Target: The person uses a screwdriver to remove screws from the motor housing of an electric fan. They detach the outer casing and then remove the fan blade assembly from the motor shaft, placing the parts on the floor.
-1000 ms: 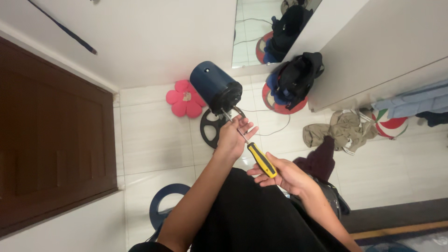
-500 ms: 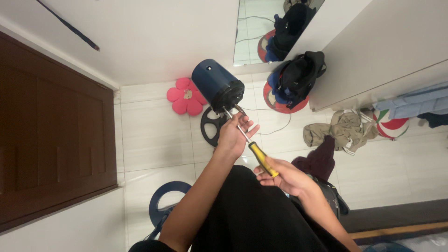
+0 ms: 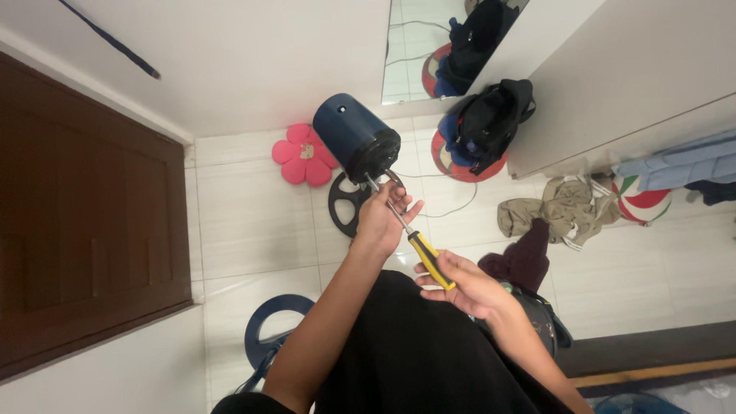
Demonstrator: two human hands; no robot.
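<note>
right hand [image 3: 460,282] gripping screwdriver [image 3: 422,249], left hand [image 3: 385,218] steadying shaft

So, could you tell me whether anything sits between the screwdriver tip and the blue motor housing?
Nothing visible blocks it. The screwdriver, held by the right hand, runs straight to the black end of the motor housing. The left hand steadies the shaft from beside it, not across the tip.

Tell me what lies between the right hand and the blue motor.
In the head view, the screwdriver spans it, from right hand to motor; the left hand steadies its shaft midway.
</note>
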